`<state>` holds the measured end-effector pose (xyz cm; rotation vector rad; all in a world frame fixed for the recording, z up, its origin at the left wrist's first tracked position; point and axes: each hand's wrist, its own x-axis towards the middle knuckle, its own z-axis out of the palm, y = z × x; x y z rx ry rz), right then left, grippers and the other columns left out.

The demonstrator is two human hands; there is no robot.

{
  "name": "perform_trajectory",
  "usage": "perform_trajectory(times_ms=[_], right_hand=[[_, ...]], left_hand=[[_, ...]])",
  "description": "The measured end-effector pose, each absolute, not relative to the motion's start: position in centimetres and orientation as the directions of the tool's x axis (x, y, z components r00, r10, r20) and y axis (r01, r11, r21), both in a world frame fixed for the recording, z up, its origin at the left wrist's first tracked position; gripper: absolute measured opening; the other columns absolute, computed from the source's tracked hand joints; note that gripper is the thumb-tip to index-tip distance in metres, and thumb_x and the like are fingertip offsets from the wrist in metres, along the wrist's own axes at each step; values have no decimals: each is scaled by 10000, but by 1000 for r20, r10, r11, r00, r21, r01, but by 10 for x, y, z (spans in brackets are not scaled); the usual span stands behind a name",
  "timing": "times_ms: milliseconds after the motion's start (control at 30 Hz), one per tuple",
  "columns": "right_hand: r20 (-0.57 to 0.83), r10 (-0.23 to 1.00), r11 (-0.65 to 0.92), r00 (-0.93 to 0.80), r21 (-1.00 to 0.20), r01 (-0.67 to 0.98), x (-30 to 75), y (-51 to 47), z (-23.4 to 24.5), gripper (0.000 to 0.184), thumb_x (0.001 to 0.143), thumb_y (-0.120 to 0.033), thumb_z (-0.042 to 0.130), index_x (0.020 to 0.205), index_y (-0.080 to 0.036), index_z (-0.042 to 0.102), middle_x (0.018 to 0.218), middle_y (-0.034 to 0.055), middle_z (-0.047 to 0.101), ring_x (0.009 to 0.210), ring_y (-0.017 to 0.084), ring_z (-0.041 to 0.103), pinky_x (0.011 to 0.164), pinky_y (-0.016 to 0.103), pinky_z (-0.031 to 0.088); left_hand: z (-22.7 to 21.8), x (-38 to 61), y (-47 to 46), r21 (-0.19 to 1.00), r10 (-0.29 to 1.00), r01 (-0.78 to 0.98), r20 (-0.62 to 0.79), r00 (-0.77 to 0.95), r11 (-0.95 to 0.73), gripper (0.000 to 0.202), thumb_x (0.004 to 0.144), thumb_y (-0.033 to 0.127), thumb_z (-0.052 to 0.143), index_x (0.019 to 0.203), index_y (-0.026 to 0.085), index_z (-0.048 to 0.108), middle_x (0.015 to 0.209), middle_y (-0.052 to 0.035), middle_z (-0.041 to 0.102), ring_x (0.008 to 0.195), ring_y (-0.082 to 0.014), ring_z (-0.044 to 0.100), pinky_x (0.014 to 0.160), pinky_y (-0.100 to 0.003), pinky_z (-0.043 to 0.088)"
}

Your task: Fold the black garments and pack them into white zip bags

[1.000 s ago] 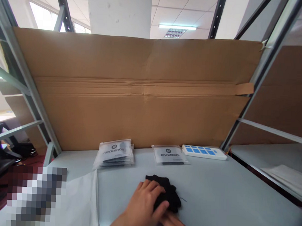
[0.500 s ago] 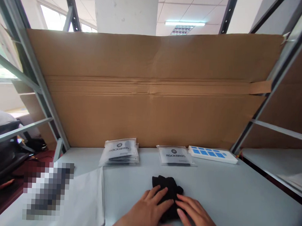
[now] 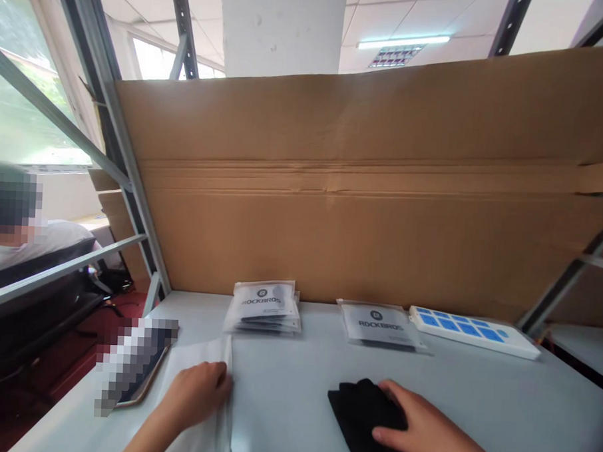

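Note:
My right hand (image 3: pixel 413 421) grips the right side of a folded black cloth (image 3: pixel 360 422), its thumb on top and its fingers over the far edge. The cloth lies on the table in front of me; its exact kind does not show. My left hand (image 3: pixel 199 391) is at the right edge of a flat white bag (image 3: pixel 190 354), with its fingers curled closed against it. Those fingertips are mostly hidden from view.
Frosted ROCKBROS pouches (image 3: pixel 265 308) lie stacked at the back, with another pouch (image 3: pixel 380 325) to their right. A white power strip (image 3: pixel 477 332) is beyond that. A phone (image 3: pixel 147 379), partly blurred, lies left. Cardboard (image 3: pixel 331 240) walls the back; a person (image 3: pixel 12 207) is at far left.
My left hand has left the black cloth and moved left onto the white bag. The right hand now grips the cloth, which looks flatter and longer. The view has shifted left.

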<state>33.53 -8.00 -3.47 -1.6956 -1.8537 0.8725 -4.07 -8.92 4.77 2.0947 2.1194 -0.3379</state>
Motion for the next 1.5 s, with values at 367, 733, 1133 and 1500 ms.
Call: perform_trajectory(times_ms=[367,733,1133,1500], right_hand=[[-169,972,-186,-165,-978,-90,282,-89,-15,518,660,-400,794,1137,-217,704,1133,71,774,1103,304,693,995,420,509],[-4,999,-18,50,-959,283,270,-77,-55,634,685,-377,643,1288,-194,567,1336,104,667,1307,300,570,1137,443,406],[-46,998,-27,-52,-947,321,248,-74,-24,557,631,-306,690,1172,-183,637,1220,113,722,1195,329,630,1081,456,434],[-330,829,-424,-452,-897,-124,250,-80,-1,562,614,-297,695,1170,-223,671,1011,29,769,971,245,686,841,339,490]], left_hand=[[25,39,-99,297,915,913,-207,347,-279,218,831,206,496,714,210,680,772,-62,758,765,-265,716,629,-291,398],[-12,65,-79,889,936,455,-122,331,-46,289,897,472,355,713,250,377,496,75,406,432,-133,439,460,-228,336],[-7,80,-92,848,918,466,59,392,-254,289,877,327,491,632,226,375,536,69,348,518,-120,345,527,-245,292],[8,18,-64,473,655,528,151,741,-706,1059,694,724,763,1525,199,368,1582,-224,349,1437,-454,314,1161,-670,188]])
